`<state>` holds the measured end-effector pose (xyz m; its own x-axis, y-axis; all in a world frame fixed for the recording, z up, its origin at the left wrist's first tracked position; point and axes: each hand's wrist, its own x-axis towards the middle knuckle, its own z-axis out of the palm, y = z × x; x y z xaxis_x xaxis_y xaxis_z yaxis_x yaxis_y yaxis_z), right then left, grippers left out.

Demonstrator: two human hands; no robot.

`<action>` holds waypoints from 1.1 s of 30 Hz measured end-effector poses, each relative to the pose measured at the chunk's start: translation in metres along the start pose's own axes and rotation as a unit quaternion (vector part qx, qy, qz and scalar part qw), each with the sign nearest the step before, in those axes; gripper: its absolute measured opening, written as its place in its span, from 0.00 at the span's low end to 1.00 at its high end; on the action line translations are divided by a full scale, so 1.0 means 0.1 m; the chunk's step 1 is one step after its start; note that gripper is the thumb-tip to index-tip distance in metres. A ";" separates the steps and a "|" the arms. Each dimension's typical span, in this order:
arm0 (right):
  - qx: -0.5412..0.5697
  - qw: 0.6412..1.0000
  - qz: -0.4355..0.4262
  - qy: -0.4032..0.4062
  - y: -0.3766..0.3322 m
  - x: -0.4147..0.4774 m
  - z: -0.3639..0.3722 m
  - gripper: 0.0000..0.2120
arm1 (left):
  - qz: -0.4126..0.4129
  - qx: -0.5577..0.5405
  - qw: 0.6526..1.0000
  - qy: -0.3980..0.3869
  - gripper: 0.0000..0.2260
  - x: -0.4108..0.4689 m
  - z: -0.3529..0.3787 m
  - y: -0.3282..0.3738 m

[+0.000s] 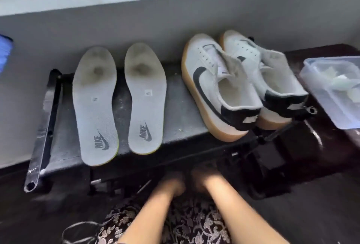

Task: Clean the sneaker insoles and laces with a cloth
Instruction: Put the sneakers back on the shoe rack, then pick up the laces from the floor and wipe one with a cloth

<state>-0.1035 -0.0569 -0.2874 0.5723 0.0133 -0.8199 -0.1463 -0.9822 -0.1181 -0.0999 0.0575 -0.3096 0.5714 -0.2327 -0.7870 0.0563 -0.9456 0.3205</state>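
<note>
Two grey insoles lie side by side on a dark bench (179, 111), the left insole (95, 105) and the right insole (145, 97), both with dirty toe areas. Right of them stand two white sneakers with black swooshes and gum soles, one sneaker (216, 87) nearer the insoles and the other sneaker (266, 76) beside it, both without laces. My left hand (171, 182) and my right hand (200, 177) sit close together below the bench's front edge, blurred and in shadow. Whether they hold anything is unclear. No cloth is visible.
A clear plastic container (335, 89) with pale contents sits at the right on a dark surface. A black metal bar (43, 128) leans at the bench's left end. A blue object (4, 54) shows at the far left. A grey wall rises behind.
</note>
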 end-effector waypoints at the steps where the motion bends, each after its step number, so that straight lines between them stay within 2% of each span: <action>1: -0.004 1.000 0.016 0.010 -0.11 0.09 0.10 0.17 | -0.009 -0.003 1.000 -0.010 0.15 0.04 0.02 -0.07; 2: -0.009 0.997 0.049 0.061 -0.19 0.20 0.22 0.15 | -0.020 -0.012 1.000 -0.007 0.15 0.04 0.03 -0.14; 3: 0.063 0.995 0.070 -0.040 -0.15 0.17 0.24 0.16 | -0.037 -0.026 0.999 -0.002 0.15 0.04 0.03 -0.22; 4: 0.123 0.992 0.041 0.004 -0.03 0.30 0.41 0.19 | -0.055 -0.033 0.998 0.006 0.16 0.02 0.01 -0.30; 5: 0.111 0.994 0.017 0.004 -0.03 0.33 0.55 0.19 | -0.067 -0.036 0.997 0.019 0.16 -0.02 0.02 -0.39; 6: 0.065 0.996 -0.040 -0.048 -0.03 0.37 0.68 0.15 | -0.070 -0.043 0.996 0.031 0.15 -0.06 0.04 -0.49; 7: -0.013 0.998 -0.058 -0.037 -0.12 0.41 0.66 0.14 | -0.074 -0.049 0.995 0.035 0.15 -0.09 0.06 -0.58; 8: -0.015 0.997 -0.073 -0.016 -0.25 0.39 0.63 0.14 | -0.083 -0.056 0.995 0.029 0.15 -0.18 0.10 -0.68; 9: 0.014 0.993 -0.104 -0.050 -0.27 0.31 0.60 0.13 | -0.092 -0.061 0.994 0.014 0.14 -0.25 0.15 -0.77; 12: 0.022 0.991 -0.100 -0.085 -0.43 0.10 0.73 0.13 | -0.101 -0.107 0.989 -0.030 0.18 -0.56 0.32 -0.98; 14: 0.004 0.988 -0.090 -0.125 -0.53 -0.04 0.86 0.13 | -0.124 -0.115 0.983 -0.064 0.15 -0.75 0.41 -1.14; 15: 0.003 0.986 -0.082 -0.143 -0.57 -0.09 0.91 0.13 | -0.131 -0.122 0.981 -0.070 0.13 -0.85 0.44 -1.21; 18: -0.005 0.983 -0.080 -0.163 -0.66 -0.22 0.93 0.11 | -0.161 -0.166 0.970 -0.072 0.18 -1.07 0.45 -1.34; 24: -0.021 0.985 -0.092 -0.145 -0.90 -0.10 0.94 0.14 | -0.186 -0.272 0.943 -0.040 0.14 -1.26 0.40 -1.66; 27: -0.039 0.982 -0.115 -0.144 -1.09 0.01 0.97 0.09 | -0.205 -0.332 0.921 -0.014 0.15 -1.24 0.45 -1.89; 29: -0.049 0.979 -0.137 -0.145 -1.22 0.10 1.06 0.04 | -0.219 -0.356 0.908 0.004 0.11 -1.25 0.54 -2.07; 33: -0.050 0.976 -0.150 -0.149 -1.48 0.25 1.24 0.07 | -0.250 -0.407 0.877 0.045 0.10 -1.31 0.79 -2.38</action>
<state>-0.1677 0.1121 -0.3600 0.3144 0.3421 -0.8855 0.0788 -0.9390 -0.3348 -0.2527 0.2951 -0.3241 0.3685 0.2192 -0.9034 0.8642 -0.4389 0.2460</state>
